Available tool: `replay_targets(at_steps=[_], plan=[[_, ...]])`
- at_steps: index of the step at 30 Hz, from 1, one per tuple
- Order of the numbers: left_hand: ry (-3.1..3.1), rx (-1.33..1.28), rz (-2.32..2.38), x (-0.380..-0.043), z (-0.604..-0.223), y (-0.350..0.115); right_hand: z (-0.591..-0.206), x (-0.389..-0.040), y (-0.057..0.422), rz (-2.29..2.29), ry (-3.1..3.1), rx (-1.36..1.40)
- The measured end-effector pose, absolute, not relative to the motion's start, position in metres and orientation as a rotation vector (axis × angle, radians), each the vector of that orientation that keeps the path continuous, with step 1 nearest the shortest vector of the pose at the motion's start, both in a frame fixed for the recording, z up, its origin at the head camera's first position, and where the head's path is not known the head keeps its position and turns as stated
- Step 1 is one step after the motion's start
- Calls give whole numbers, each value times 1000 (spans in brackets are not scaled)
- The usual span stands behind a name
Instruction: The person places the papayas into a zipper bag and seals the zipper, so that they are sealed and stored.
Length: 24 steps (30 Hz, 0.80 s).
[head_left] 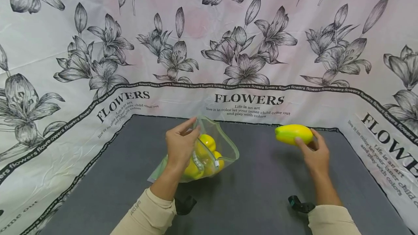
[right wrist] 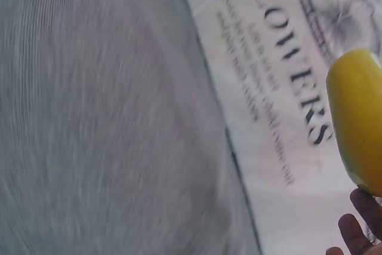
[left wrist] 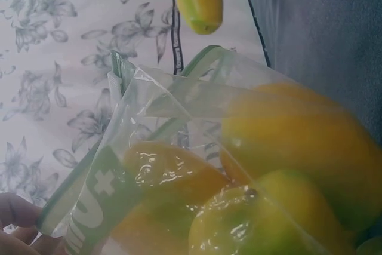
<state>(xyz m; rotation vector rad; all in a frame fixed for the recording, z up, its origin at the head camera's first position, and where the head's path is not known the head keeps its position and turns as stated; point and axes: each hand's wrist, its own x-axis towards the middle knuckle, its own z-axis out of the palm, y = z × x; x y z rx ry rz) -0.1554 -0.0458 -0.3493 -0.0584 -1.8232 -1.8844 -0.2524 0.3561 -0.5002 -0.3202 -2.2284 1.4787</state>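
Note:
In the head view my left hand (head_left: 179, 146) pinches the rim of a clear zip bag (head_left: 232, 147) with a pale green edge. The bag's mouth gapes toward the right. Several yellow-green fruits (head_left: 207, 144) lie inside it, seen closer through the film in the left wrist view as plump, mango-like fruits (left wrist: 274, 213). On the right, my right hand (head_left: 317, 154) grips a long yellow fruit (head_left: 294, 134) with a green streak, held above the table and apart from the bag. Its smooth yellow side (right wrist: 361, 117) shows above the fingertips in the right wrist view.
A dark grey table (head_left: 254, 195) lies beneath both hands. White cloth printed with flowers and lettering (head_left: 248, 100) rises along its back and sides. Black straps (head_left: 185, 206) hang by both wrists.

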Motion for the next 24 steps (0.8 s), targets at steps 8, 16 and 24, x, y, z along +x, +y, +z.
replay_targets(at_steps=[8,16,24], plan=[[-1844,-69,-1858,-155,-348,-47,-428,-193,297,1531,-2145,-228],[-1851,-80,-1843,-154,-348,-45,-422,-181,278,1492,-2117,-108],[-1833,-79,-1867,-154,-350,-43,-415,-170,258,1499,-2082,-43]])
